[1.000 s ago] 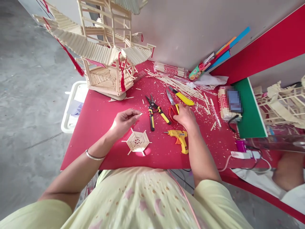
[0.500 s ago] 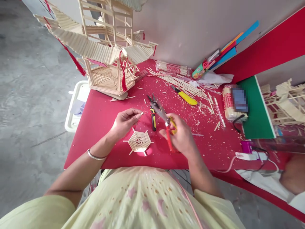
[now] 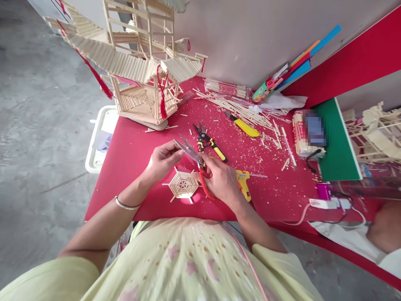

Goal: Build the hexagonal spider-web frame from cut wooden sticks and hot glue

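Observation:
My left hand (image 3: 164, 161) is closed in a pinch on a short piece of wooden stick, now mostly hidden by blades and fingers. In my right hand (image 3: 221, 179) is a pair of scissors (image 3: 189, 151) with red handles, its blades parted right at my left fingertips. Below them on the red tabletop lies a flat six-sided web of thin sticks (image 3: 183, 185), spokes jutting out. Yellow-and-black pliers (image 3: 203, 137) rest just beyond the scissors. A yellow hot glue gun (image 3: 243, 184) lies beside my right wrist, partly covered.
A stick-built pavilion model (image 3: 138, 92) with red tassels stands at the back left. Loose sticks (image 3: 241, 110), scraps and a yellow utility knife (image 3: 247, 127) cover the back right. Bundled sticks under a phone (image 3: 315, 129) and a power strip (image 3: 326, 204) lie right. Another person's arm (image 3: 387, 228) shows.
My right hand has moved left with the scissors, bringing the blades to the stick piece in my left hand. The glue gun and the pliers' second handle have come into sight.

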Demonstrator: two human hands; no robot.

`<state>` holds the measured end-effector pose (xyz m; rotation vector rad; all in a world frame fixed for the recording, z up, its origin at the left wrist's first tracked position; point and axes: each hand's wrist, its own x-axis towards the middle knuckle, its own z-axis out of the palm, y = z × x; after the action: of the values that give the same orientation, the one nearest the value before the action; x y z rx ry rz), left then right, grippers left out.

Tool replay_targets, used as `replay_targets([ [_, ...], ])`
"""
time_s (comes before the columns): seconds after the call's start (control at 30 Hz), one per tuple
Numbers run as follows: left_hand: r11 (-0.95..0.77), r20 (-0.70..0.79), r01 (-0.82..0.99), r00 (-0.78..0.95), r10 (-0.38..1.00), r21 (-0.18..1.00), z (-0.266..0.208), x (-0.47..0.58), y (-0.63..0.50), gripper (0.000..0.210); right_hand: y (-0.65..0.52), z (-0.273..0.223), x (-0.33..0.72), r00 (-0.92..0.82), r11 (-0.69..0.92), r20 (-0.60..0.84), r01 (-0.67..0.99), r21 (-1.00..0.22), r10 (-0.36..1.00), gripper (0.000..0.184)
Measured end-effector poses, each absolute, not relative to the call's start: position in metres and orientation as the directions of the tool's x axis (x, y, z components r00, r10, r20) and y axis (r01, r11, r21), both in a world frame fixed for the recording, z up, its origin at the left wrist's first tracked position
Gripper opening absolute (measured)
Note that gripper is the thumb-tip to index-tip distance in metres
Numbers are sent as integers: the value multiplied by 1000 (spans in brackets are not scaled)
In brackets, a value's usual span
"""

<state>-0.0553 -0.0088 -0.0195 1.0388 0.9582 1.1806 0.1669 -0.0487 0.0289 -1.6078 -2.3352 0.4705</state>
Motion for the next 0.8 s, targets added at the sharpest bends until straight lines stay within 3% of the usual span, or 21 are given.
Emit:
replay_targets([
  [0.27, 81, -46, -245, 146, 988, 966, -18, -54, -9, 30, -48, 25, 163, -353, 329, 18, 852, -407, 935, 53],
  [0.5, 158, -137, -275, 95, 986, 948, -22, -52, -8, 33, -46, 12, 164, -322, 318, 45, 884, -343, 946, 54],
  [0.67, 192, -177, -266, 78, 981, 945, -24, -52, -6, 38, -20, 23, 189, -93, 102, 48, 962, -253, 995, 63],
  [0.8, 14, -12, -14, 129, 992, 1000, -24, -62, -4, 32, 12, 22, 234, 162, -162, -5, 986, -36, 987, 70],
])
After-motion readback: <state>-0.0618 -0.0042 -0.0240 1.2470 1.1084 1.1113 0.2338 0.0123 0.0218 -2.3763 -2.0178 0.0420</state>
